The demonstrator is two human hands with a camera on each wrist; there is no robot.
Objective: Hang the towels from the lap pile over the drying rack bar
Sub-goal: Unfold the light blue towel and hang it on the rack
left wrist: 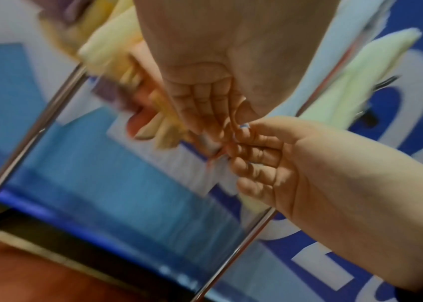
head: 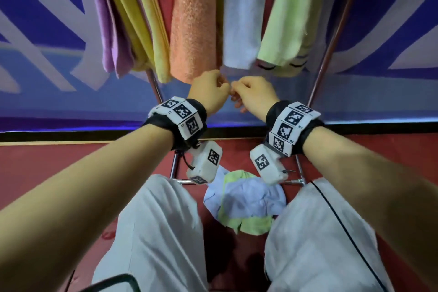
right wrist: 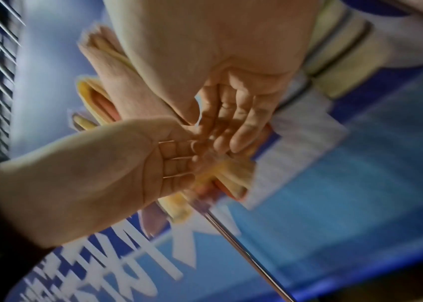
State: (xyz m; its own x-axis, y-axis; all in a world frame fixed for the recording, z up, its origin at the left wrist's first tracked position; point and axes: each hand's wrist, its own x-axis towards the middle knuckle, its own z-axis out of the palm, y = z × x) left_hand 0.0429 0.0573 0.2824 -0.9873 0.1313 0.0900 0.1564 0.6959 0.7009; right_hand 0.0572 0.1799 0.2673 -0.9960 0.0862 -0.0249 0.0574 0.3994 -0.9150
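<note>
A light blue towel [head: 244, 19] hangs between an orange towel [head: 193, 31] and a light green towel [head: 289, 19]; the bar itself is above the frame. Below its front edge my left hand [head: 224, 85] and right hand [head: 237, 89] meet, fingers curled and touching. In the left wrist view the light blue towel [left wrist: 313, 77] narrows to a point where my left hand [left wrist: 236, 126] pinches it against my right hand [left wrist: 246, 139]. The right wrist view shows the right hand [right wrist: 213, 130] and left hand [right wrist: 195, 151] blurred together. A light blue and green towel pile [head: 246, 201] lies between my knees.
Purple [head: 106, 31] and yellow [head: 125, 19] towels hang further left. Chrome rack legs [head: 331, 38] slant down both sides to a base rail [head: 182, 181] by my knees. A blue and white banner [head: 47, 54] stands behind, over a red floor [head: 47, 168].
</note>
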